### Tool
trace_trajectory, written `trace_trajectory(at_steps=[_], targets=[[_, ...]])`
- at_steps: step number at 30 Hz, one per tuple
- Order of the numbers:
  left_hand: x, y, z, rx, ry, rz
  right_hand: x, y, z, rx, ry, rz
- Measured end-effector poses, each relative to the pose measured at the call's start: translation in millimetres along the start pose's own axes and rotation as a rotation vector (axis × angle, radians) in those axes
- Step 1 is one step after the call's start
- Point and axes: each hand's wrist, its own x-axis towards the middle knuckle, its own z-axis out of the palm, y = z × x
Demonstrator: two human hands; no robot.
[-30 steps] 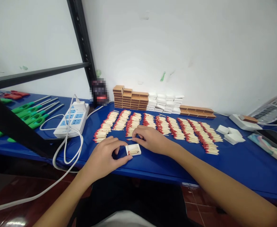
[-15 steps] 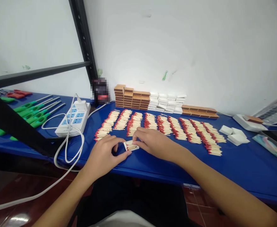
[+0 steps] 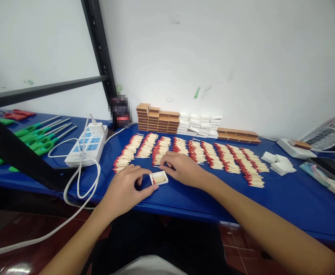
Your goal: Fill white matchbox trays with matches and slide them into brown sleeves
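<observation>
My left hand (image 3: 130, 187) grips a small white matchbox tray (image 3: 164, 182) by its left end, between thumb and fingers, just above the blue table. Several red-headed matches (image 3: 159, 178) lie in it, heads to the left. Just beyond the tray's upper right corner, my right hand (image 3: 180, 168) has its fingers curled together at the near end of a row of loose matches (image 3: 161, 149). Whatever those fingertips hold is hidden. More rows of matches (image 3: 224, 158) spread to the right, and others (image 3: 129, 151) to the left.
Brown matchbox sleeves (image 3: 158, 120) and white trays (image 3: 198, 125) are stacked along the wall. Loose white trays (image 3: 282, 164) lie at the right. A power strip (image 3: 89, 145) with a looping white cable, green-handled tools (image 3: 38, 139) and a black shelf frame (image 3: 99, 46) are at the left.
My right hand has moved off the tray, slightly up and away to the row of matches, so the tray's right end now shows. My left hand keeps its hold.
</observation>
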Motion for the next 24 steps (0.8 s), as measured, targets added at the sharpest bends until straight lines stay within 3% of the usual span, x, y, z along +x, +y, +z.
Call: trace_trajectory(at_steps=[24], targets=[[-1.1, -0.1, -0.3, -0.004, -0.001, 0.022, -2.5, 1.9, -1.6, -0.026, -0.038, 0.045]])
